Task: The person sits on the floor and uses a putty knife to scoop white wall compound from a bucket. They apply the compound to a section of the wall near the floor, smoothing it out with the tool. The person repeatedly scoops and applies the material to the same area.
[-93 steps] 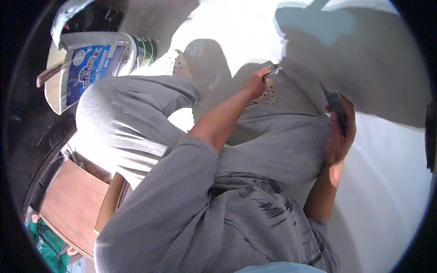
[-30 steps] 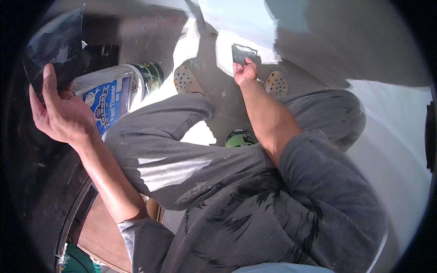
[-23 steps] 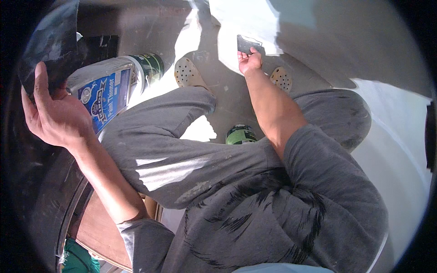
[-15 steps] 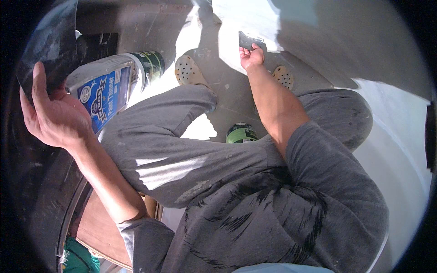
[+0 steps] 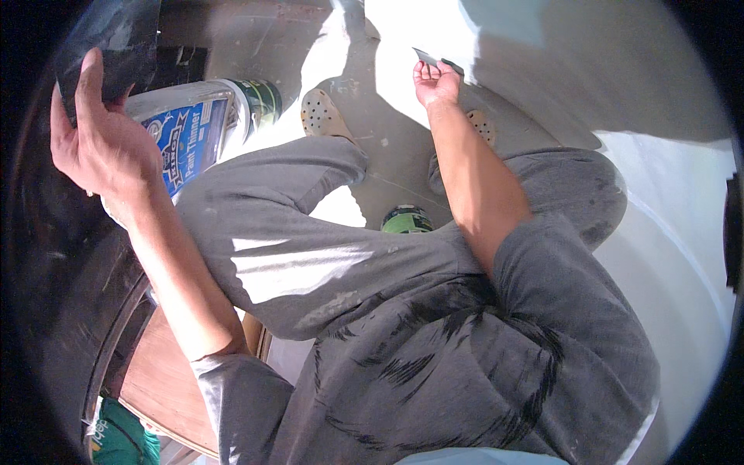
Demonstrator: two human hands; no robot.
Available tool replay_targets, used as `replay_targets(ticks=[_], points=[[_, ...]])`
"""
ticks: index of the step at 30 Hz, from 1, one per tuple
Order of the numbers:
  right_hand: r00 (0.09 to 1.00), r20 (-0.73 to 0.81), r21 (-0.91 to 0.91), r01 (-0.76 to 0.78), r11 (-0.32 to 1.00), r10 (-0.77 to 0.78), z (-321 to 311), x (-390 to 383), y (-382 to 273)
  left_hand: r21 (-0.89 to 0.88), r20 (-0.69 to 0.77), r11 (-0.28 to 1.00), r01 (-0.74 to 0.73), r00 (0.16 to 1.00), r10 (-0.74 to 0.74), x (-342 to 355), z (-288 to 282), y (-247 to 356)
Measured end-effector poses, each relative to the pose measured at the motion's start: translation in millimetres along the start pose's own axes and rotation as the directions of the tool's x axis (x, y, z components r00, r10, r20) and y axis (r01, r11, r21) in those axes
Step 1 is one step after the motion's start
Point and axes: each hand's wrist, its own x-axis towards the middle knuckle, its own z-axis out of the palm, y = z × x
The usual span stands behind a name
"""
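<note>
Right hand [image 5: 435, 81] is stretched out ahead over the floor, fingers [image 5: 425, 72] curled shut around a small flat scraper blade [image 5: 425, 56]; the blade sticks out just past the fingertips, toward the white wall [image 5: 589, 70]. Grip looks like a pinch, thumb side hidden.

Left hand [image 5: 97, 143] is raised at the far left, palm toward the camera, fingers [image 5: 87, 81] bent and pressed against a dark sheet [image 5: 116, 35] that rises above the fingertips. Can't tell if it's truly clamped or just resting on it, thumb contact unclear.

Just right of the left-hand fingers: a plastic jug with a blue label [image 5: 186, 139], lying tilted, and a dark green can [image 5: 262, 101] right behind it.

Below the right-hand fingers: two perforated tan shoes, one [image 5: 325, 115] to their left, the other partly hidden by the forearm. A green-lidded can [image 5: 408, 220] sits between the knees, well short of the fingers. Wooden board [image 5: 167, 387] lies under the left forearm.
</note>
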Motion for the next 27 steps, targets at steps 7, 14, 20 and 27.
replay_targets(ticks=[7, 14, 20, 27], points=[[0.981, -0.183, -0.059, 0.056, 0.997, -0.066, -26, -40, 7, -0.168, -0.046, 0.985, 0.046, 0.997, -0.055, -8, 5, 3], [0.980, -0.180, -0.157, 0.058, 0.986, -0.086, -47, 9, -4, 0.087, 0.001, 0.996, 0.024, 1.000, -0.025, -3, 1, 1], [0.968, -0.223, -0.136, 0.087, 0.987, -0.116, -31, 18, -8, 0.188, 0.055, 0.981, -0.047, 0.998, 0.037, -1, -7, -14], [0.983, -0.170, -0.099, 0.054, 0.994, -0.070, -32, 26, -6, 0.153, 0.072, 0.987, -0.050, 0.997, 0.039, 1, -11, -21]])
